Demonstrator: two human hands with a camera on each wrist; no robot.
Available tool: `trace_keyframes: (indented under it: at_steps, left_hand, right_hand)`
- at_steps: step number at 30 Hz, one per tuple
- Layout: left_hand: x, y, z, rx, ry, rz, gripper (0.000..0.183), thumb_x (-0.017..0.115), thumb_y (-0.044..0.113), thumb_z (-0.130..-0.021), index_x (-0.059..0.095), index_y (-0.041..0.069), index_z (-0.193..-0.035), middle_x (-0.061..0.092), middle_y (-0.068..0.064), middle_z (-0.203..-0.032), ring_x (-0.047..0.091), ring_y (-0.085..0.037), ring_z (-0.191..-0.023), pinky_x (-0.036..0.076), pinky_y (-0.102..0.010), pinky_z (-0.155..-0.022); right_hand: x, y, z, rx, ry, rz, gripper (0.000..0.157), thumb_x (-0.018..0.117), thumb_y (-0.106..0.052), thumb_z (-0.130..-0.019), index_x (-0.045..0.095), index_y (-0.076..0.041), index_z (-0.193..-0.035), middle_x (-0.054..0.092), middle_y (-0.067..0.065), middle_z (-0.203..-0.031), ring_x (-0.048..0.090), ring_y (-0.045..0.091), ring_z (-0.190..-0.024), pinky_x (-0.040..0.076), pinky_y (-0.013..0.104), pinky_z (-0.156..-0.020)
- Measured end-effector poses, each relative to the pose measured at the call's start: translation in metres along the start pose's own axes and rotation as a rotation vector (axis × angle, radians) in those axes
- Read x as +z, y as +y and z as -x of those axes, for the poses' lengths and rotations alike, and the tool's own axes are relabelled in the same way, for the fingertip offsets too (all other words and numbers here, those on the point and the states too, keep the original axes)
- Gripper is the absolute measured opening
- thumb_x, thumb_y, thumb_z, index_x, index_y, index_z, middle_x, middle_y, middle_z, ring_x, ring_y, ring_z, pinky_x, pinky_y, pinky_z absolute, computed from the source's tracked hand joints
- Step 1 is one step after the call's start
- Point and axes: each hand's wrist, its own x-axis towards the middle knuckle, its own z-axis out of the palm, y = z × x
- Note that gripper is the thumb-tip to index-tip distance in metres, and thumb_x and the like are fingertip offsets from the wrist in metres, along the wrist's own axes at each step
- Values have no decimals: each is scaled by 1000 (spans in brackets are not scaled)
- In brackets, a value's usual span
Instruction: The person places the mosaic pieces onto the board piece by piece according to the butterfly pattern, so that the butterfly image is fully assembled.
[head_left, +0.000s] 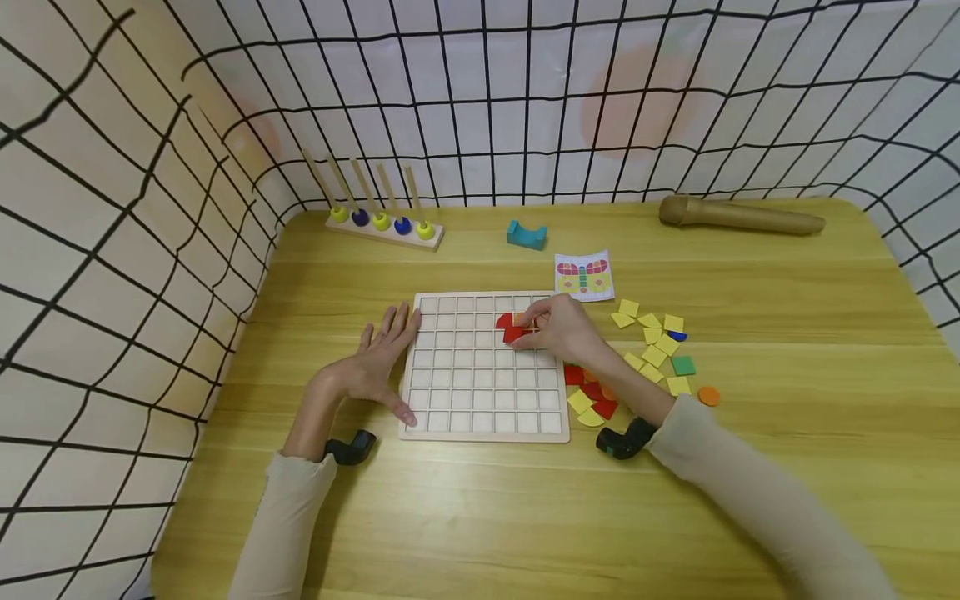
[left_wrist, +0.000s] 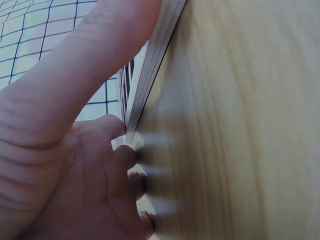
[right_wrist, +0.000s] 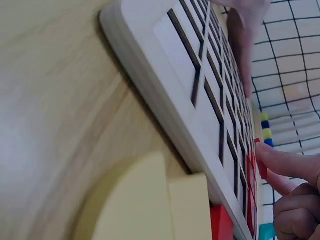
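A pale wooden grid board [head_left: 483, 436] lies flat on the table. My left hand [head_left: 367, 367] is spread along its left edge, thumb near the lower corner and straight fingers near the upper one. In the right wrist view, my right hand [right_wrist: 295, 187] pinches a small red tile [right_wrist: 261, 167] between thumb and finger over the board. Red pieces [head_left: 504, 321] and a bit of orange show in the upper cells around those fingertips, partly hidden by the hand. A card with a butterfly pattern [head_left: 583, 277] lies just beyond the board's upper right corner.
Loose yellow tiles [head_left: 654, 356], a green square [head_left: 683, 365] and an orange disc [head_left: 708, 396] lie right of the board, with red tiles [head_left: 604, 409] against its edge. Behind stand a peg rack [head_left: 427, 242], a teal block [head_left: 527, 237] and a wooden stick [head_left: 750, 218]. Black netting [head_left: 487, 100] encloses the table.
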Motion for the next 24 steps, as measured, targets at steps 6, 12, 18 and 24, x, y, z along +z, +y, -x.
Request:
trace_keyframes:
  at_steps: [6, 12, 18, 24]
  left_hand:
    - [0, 2, 1, -13, -3, -6, 161, 101, 43, -59, -16, 10, -164, -33, -17, -168, -32, -37, -156, -18, -65, -125]
    - [0, 1, 1, -13, -1, 3, 161, 101, 42, -58, -16, 9, -164, -33, -17, -168, -32, -37, -156, -18, -65, -124]
    - [0, 0, 1, -4, 0, -1, 161, 101, 42, -59, -16, 8, -164, -33, -18, -167, -32, -38, -155, -18, -66, -124]
    - [0, 2, 1, -8, 0, -14, 161, 101, 43, -58, -15, 8, -164, -33, -18, -168, -31, -38, -156, -18, -66, -125]
  right_hand:
    - [10, -8, -4, -6, 11, 62, 25, 92, -17, -78, 81, -6, -97, 60, 6, -78, 40, 19, -73, 29, 30, -65]
    - [15, -12, -4, -13, 12, 109, 23, 92, -16, -78, 83, -7, -98, 72, 11, -102, 47, 21, -84, 33, 29, -67]
    - [16, -14, -4, 7, 18, 96, 24, 92, -14, -77, 84, -9, -99, 58, 3, -70, 38, 16, -59, 24, 24, -51]
    - [15, -9, -7, 6, -9, 60, 25, 93, -16, -77, 85, -13, -101, 79, 11, -107, 33, 14, -58, 22, 23, -50]
